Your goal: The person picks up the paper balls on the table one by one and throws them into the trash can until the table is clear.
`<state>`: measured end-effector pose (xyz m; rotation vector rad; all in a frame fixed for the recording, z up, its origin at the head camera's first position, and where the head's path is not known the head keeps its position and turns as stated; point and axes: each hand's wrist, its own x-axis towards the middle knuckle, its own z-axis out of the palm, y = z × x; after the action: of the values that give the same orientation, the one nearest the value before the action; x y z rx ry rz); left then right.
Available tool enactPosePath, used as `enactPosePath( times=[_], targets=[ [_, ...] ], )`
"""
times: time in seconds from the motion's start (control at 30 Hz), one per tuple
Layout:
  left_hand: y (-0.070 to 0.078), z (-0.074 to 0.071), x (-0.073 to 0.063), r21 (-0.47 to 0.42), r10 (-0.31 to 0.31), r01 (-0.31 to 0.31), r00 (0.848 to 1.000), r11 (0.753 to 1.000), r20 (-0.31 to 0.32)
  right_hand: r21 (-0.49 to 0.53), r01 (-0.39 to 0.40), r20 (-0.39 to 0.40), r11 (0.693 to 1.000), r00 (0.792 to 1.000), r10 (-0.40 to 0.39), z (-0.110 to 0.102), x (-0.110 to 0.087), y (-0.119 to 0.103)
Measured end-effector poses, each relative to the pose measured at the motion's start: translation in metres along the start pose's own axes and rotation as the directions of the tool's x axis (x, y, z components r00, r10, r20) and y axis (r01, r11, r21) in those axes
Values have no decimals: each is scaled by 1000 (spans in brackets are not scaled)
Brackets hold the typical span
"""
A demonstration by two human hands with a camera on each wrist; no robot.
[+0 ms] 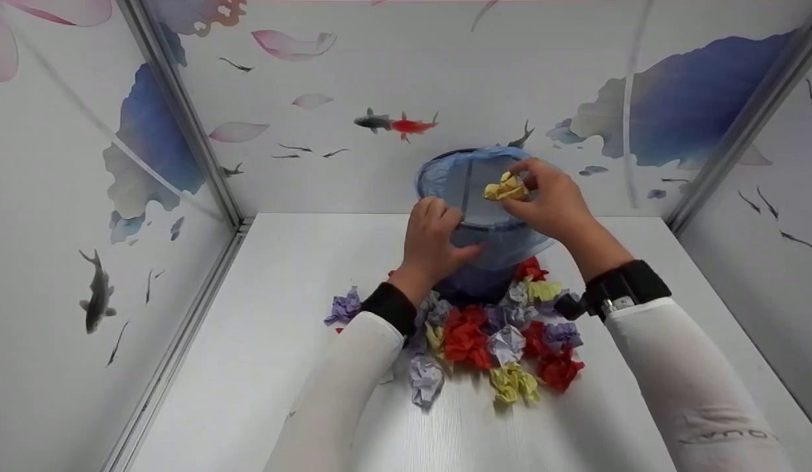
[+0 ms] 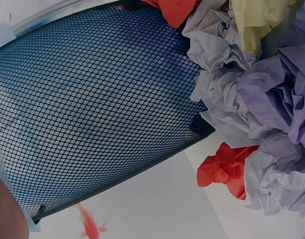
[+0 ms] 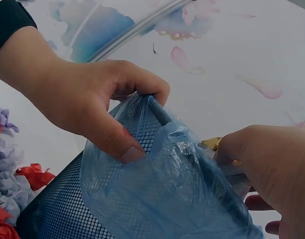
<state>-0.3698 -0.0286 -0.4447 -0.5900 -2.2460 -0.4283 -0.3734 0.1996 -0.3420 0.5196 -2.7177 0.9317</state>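
A dark mesh wastebasket point(image 2: 92, 114) stands near the back wall, its rim lined with a thin blue plastic bag point(image 1: 511, 252) folded down over the outside. My left hand point(image 1: 432, 239) grips the near-left rim, fingers hooked over the edge and thumb on the outer side against the bag. Over the basket's mouth, my right hand point(image 1: 553, 203) pinches a crumpled yellow paper ball point(image 1: 506, 189) between thumb and fingers. From the right wrist, only a sliver of that ball shows beside the rim. The inside bottom of the basket is hidden.
Crumpled paper balls in red point(image 1: 468, 337), white point(image 1: 507, 344), purple point(image 1: 344, 306) and yellow point(image 1: 513, 383) lie heaped round the front of the basket on the white table point(image 1: 262, 314). Printed wall panels point(image 1: 301, 170) with metal corner strips enclose the back and sides.
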Motion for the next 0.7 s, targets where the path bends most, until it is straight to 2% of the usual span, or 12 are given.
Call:
enactPosePath(
  times=[0.23,0.37,0.5,0.6,0.7],
  targets=[
    [3,-3,-1,-14,-10,10,1000,1000,19,-50,16,1,999,1000,-16,6,-5,7],
    [3,-2,-2,-18,1,-1,1000,1000,-1,-89,28,10,996,1000,-27,6,-9,10],
    [1,-1,-2,-4,22,-22,999,1000,-33,-102,49,-23,994,998,-52,0,-14,19],
    [1,-1,-1,-1,21,-21,999,1000,-31,-73,38,-60,997,997,-42,-7,-17,28],
    [1,-2,-1,-2,11,-11,1000,1000,-20,-47,-14,-63,999,998,11,-15,-22,40]
  ],
)
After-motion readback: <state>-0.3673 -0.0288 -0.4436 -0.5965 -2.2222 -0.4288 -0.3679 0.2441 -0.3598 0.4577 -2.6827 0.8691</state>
